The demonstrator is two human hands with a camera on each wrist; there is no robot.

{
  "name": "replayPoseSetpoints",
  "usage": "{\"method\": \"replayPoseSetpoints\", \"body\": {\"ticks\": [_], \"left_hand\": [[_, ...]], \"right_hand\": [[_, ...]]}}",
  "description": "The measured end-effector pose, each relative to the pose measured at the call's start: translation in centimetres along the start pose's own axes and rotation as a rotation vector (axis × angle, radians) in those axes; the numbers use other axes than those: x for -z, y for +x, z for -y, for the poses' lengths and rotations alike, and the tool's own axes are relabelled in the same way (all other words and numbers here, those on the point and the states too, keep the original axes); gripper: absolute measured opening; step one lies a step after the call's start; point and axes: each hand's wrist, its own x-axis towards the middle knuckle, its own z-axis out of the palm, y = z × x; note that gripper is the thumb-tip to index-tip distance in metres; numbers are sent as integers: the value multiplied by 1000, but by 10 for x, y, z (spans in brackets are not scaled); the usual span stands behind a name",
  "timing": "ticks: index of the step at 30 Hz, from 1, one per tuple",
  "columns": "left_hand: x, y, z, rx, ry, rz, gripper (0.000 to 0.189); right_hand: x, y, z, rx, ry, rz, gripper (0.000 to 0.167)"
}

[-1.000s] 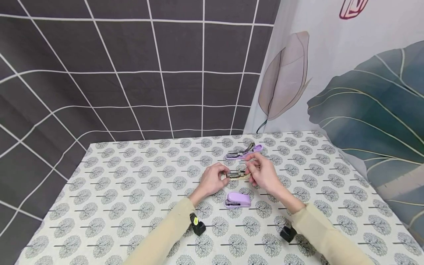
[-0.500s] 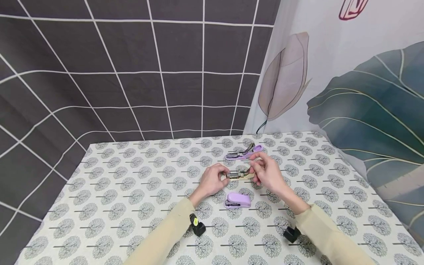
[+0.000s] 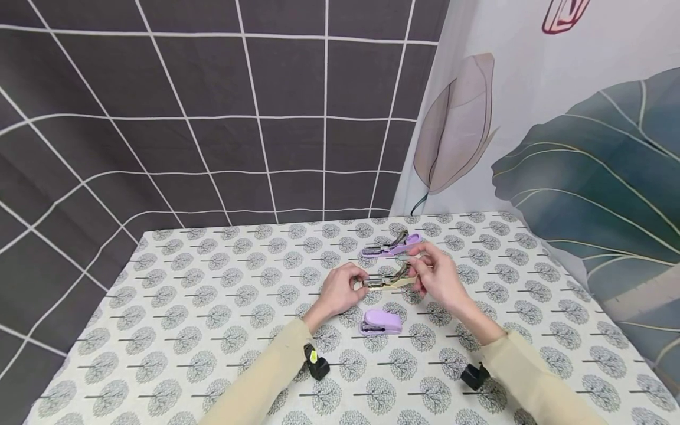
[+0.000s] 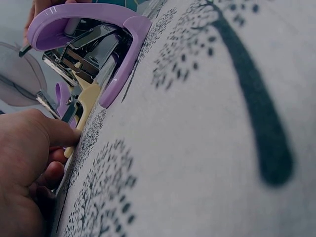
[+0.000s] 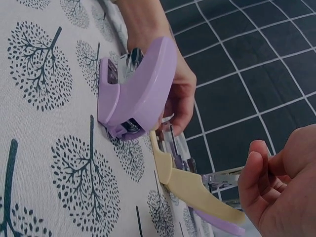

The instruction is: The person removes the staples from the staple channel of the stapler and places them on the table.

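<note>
A pale yellow stapler (image 3: pixel 392 287) lies opened out on the patterned cloth, its metal parts exposed. My left hand (image 3: pixel 340 288) grips its left end, thumb and fingers pinching the yellow base in the left wrist view. At the other end my right hand (image 3: pixel 434 274) has curled fingers that pinch the tip of the raised metal arm (image 5: pixel 223 180), which runs behind the fingertips in the right wrist view. The yellow cover (image 5: pixel 202 195) slants out below that hand. Nearer to me stands a closed purple stapler (image 3: pixel 383 320), between my forearms.
Beyond the hands lies a second purple stapler (image 3: pixel 390 247), opened out with its metal arm tilted up. A tree-print cloth (image 3: pixel 212 307) covers the table. Behind it hangs a dark grid curtain (image 3: pixel 212 141), with a leaf-print curtain (image 3: pixel 584 147) at right.
My right hand has moved to the right, and the yellow stapler's metal arm now shows raised beside its fingers. The left hand and both purple staplers have stayed in place.
</note>
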Motion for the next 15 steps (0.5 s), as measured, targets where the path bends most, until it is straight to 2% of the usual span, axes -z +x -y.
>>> {"method": "replayPoseSetpoints", "body": {"ticks": [9, 15], "left_hand": [[0, 0, 0, 3, 0, -2, 24], [0, 0, 0, -3, 3, -8, 24]], "right_hand": [[9, -1, -3, -30, 16, -9, 19], [14, -1, -5, -17, 8, -26, 18]]}}
